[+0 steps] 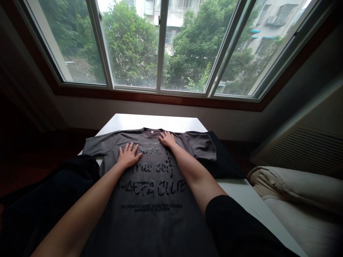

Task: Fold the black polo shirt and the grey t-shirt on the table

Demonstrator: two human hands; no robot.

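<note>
- The left hand (128, 156) lies flat, palm down, fingers spread wide, gripping nothing; it rests on the chest of a dark grey, short-sleeved fabric T-shirt (157, 187) with black lettering.
- The right hand (167, 139) lies flat too, farther from the wearer of the camera, its slightly parted fingers on the shirt just beside the round neckline; no fold is pinched in it.
- The shirt spreads front side up beneath both hands, its collar at the far end and its body running back toward the person between the forearms.
- A small white label (152, 132) shows inside the collar, just left of the right fingertips.
- Printed lettering, with "True self" readable, sits between the hands and nearer the person than both.
- One sleeve reaches out left of the left hand, the other right of the right hand, over a flat black cloth (227, 167).
- Under the shirt is a smooth white table (160, 120), its far edge beyond both hands.
- Left of the left forearm lies a bunched dark navy cloth (66, 185).
- Well right of the right hand are cream padded bedding rolls (292, 184).
- Beyond the hands stands a wide, metal-framed sliding window (159, 64).
</note>
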